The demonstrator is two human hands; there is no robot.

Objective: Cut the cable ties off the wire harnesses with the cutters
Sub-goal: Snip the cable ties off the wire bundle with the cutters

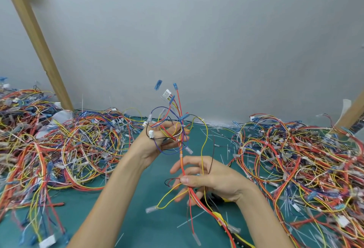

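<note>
Item under inspection: one wire harness (180, 148), held up off the green mat (137, 198) between both hands, centre of scene.

Orientation: the harness trunk runs far to near. Its connector ends stand up at the far end. Its loose tails hang down to the mat at the near end.

Left hand (157, 141): the farther hand, at the upper part of the trunk, with side wires looped over thumb and fingers. The fingers look fairly straight. Whether they actually clamp the trunk cannot be told through the tangle.

Right hand (212, 178): the nearer hand. Its thumb (187, 179) pins the trunk against the forefinger in a firm pinch; the other fingers are spread.

Cable ties (180, 155): small white bands on the trunk, on the stretch between the two hands and at the left fingertips. None is cut yet.

Cutters (219, 217): yellow-and-black handles lie on the mat to the near right, just below the right wrist and partly under the tails. Neither hand holds them.

Assessment: the right hand is plainly the nearer to the cutters, but it is occupied. It would have to release the trunk to the left hand before it could reach down.

Surroundings: a left pile (59, 139) and a right pile (295, 159) of harnesses, with white offcuts (190, 220) on the mat.
</note>
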